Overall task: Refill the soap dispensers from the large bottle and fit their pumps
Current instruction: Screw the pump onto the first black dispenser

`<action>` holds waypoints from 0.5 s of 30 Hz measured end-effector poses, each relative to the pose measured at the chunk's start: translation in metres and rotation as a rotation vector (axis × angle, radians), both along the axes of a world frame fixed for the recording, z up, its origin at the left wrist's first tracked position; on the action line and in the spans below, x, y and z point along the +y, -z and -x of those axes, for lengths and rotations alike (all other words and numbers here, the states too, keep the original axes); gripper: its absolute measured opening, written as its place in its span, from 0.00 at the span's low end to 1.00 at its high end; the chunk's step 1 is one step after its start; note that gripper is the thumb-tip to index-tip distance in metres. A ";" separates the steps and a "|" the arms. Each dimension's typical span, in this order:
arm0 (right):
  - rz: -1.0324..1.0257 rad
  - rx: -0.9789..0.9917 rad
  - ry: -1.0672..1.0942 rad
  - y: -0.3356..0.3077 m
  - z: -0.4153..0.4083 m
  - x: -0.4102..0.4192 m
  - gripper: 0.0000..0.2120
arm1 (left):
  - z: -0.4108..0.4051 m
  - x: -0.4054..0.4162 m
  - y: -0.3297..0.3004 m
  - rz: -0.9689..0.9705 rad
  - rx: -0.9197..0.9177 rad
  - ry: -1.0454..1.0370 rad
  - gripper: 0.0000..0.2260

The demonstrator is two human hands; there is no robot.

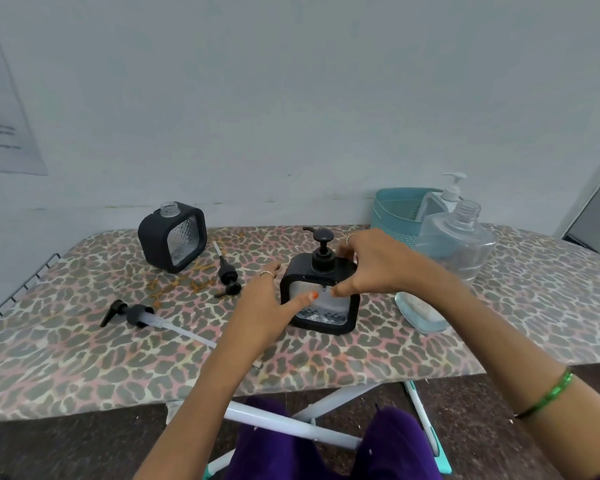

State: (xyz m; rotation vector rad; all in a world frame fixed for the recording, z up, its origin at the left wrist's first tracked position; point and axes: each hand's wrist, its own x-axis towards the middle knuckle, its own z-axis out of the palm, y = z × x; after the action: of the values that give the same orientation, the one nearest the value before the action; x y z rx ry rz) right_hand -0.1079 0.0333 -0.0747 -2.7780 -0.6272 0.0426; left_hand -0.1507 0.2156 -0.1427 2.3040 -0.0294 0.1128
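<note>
A square black-framed soap dispenser (pixel 321 313) stands mid-table with a black pump (pixel 322 252) seated in its neck. My left hand (pixel 265 306) touches its left side, thumb across the clear front. My right hand (pixel 371 265) grips the dispenser's top right shoulder beside the pump. A second black-framed dispenser (pixel 172 237) stands at the back left, its neck bare. A small black pump (pixel 227 273) lies between the two. The large clear bottle (pixel 456 242) stands uncapped at the right. Its long black pump (pixel 142 317) lies on the left.
A teal basket (pixel 397 213) at the back right holds a white pump bottle (pixel 449 194). A clear soap dish (pixel 420 311) sits right of the near dispenser. The leopard-print board (pixel 84 358) has a wire rack (pixel 14 292) at its left end and ends just before my lap.
</note>
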 end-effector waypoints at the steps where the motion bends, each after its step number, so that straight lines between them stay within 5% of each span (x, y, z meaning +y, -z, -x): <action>1: -0.002 -0.030 0.023 -0.001 -0.001 -0.001 0.22 | -0.001 -0.002 -0.003 -0.053 0.064 -0.003 0.39; 8: -0.129 -0.275 0.164 -0.057 0.002 -0.022 0.17 | -0.008 -0.020 -0.011 -0.436 0.392 0.098 0.29; 15: -0.484 -0.568 0.358 -0.122 -0.006 -0.071 0.13 | -0.019 -0.041 -0.015 -0.732 0.477 0.191 0.25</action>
State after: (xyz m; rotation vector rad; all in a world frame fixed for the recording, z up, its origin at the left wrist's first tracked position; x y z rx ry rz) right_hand -0.1015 -0.0379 0.0472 -2.3617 -0.2005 -0.8726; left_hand -0.1317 0.1747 -0.1282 2.9737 -0.0517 -0.6452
